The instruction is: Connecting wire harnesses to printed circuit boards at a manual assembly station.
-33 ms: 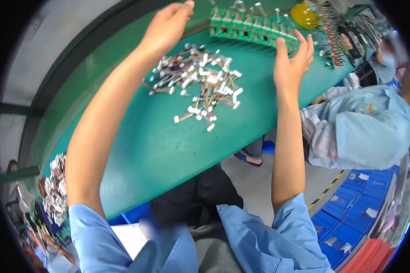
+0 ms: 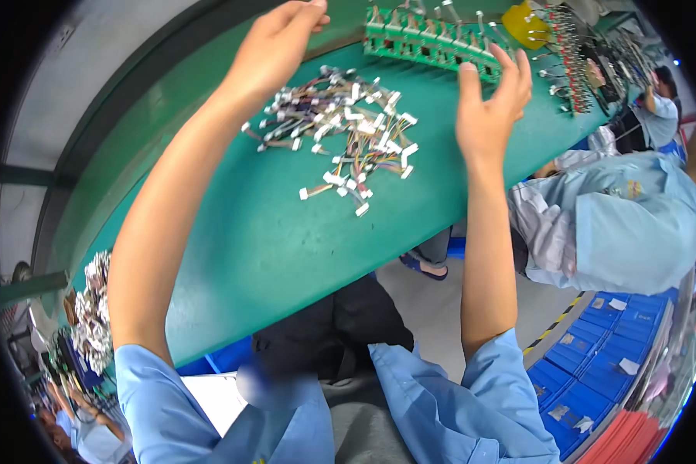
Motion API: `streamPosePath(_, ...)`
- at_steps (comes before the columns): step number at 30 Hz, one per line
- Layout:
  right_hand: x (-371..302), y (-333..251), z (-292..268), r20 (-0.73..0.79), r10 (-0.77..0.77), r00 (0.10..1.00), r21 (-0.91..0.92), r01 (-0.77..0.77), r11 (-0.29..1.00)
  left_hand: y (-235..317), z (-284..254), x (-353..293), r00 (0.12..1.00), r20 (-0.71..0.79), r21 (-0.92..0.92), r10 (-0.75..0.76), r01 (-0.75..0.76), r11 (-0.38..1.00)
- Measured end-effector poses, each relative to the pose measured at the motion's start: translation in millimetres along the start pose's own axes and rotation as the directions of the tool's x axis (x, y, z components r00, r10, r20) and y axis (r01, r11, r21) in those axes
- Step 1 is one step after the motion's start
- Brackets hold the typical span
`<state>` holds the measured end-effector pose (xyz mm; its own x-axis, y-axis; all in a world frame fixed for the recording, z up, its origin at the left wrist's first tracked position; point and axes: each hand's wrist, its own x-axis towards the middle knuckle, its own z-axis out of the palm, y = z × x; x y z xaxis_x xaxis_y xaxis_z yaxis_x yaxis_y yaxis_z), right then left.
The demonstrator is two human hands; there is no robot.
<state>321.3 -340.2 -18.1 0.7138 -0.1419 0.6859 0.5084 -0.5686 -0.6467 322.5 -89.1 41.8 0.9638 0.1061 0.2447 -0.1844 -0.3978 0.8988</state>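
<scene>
A long row of green circuit boards [image 2: 433,48], with short wires standing up from it, lies at the far side of the table. My right hand [image 2: 493,108] is at the right end of this row, thumb and fingers spread apart; whether a fingertip touches the board I cannot tell. My left hand [image 2: 274,46] is raised left of the row, near the top edge, fingers bent together. Anything in that grip is hidden. Between and below my hands lies a loose pile of short cables with white connectors [image 2: 348,124].
The green table [image 2: 263,263] has a raised wall behind it. A yellow round container [image 2: 526,29] and a row of red-tipped wires [image 2: 571,69] are at the far right. A co-worker in light blue [image 2: 626,224] sits close on the right. More white connectors [image 2: 93,317] are heaped left.
The view has shifted slightly, moving the cables and boards a little up and right. My right hand is slightly further left against the board row. My left hand stays nearly where it was.
</scene>
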Motion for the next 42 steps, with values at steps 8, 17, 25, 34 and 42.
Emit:
streamPosePath(8,-54.7,-78.3,37.0,0.391,-0.335,0.857,0.018,0.357,0.934,-29.7,-87.8,-148.7,0.996,-0.085,0.043,-0.019,0.023,0.999)
streamPosePath(17,-74.7,-115.5,68.6,0.543,-0.465,0.699,-0.148,0.625,0.767,-68.8,-94.1,-171.3,0.894,-0.328,-0.101,0.305,-0.354,0.930)
streamPosePath(25,-73.8,-126.3,69.0,0.641,-0.382,0.665,-0.206,0.629,0.750,-59.0,-86.3,-181.4,0.856,-0.394,-0.047,0.333,-0.381,0.923)
streamPosePath(34,-81.2,-136.3,73.0,0.648,-0.451,0.614,-0.117,0.666,0.737,-68.0,-93.1,-180.2,0.853,-0.462,-0.139,0.243,-0.340,0.930)
streamPosePath(42,-81.8,-127.5,76.6,0.677,-0.465,0.571,-0.096,0.694,0.714,-69.5,-93.3,-179.1,0.861,-0.448,-0.098,0.239,-0.313,0.945)
